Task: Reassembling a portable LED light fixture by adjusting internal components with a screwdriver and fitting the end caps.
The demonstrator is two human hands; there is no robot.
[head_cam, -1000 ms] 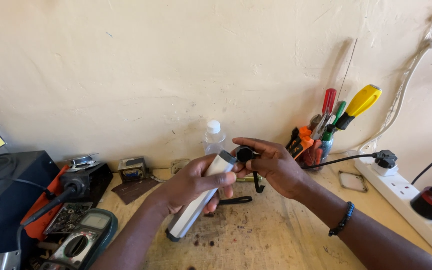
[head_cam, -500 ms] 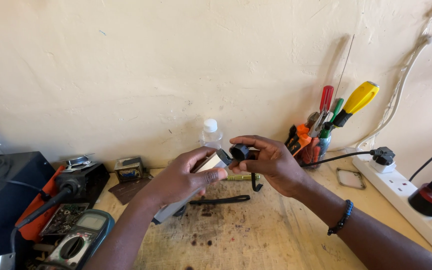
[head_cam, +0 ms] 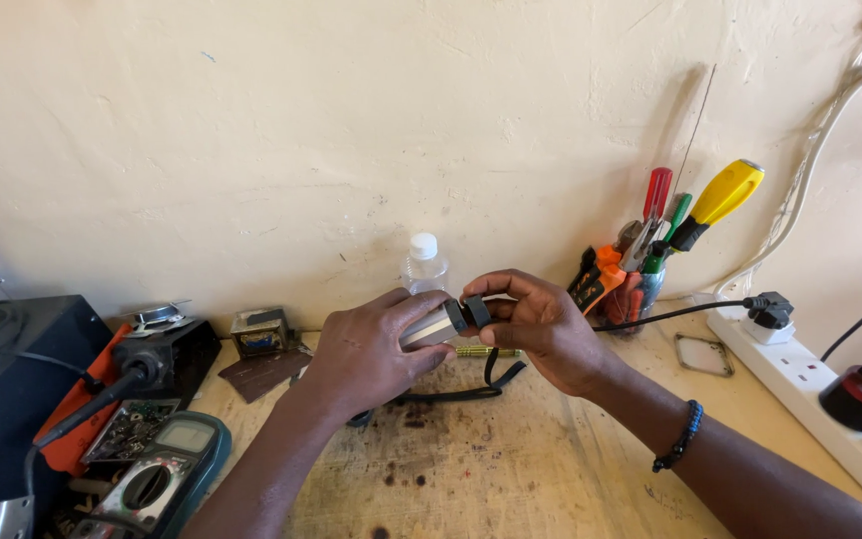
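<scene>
Grey device [head_cam: 429,324] tipped level, black round plug [head_cam: 477,312] (glossy) pressed on by right hand [head_cam: 541,324]

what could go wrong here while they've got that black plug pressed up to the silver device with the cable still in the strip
1. The black cable runs to a plug seated in the white power strip; if it is live, the right hand pinching the black connector may risk a shock.
2. The left hand covers most of the silver device, so alignment is hard to see and forcing could damage it.
3. A tug on the cable could tip the plastic bottle.
</scene>
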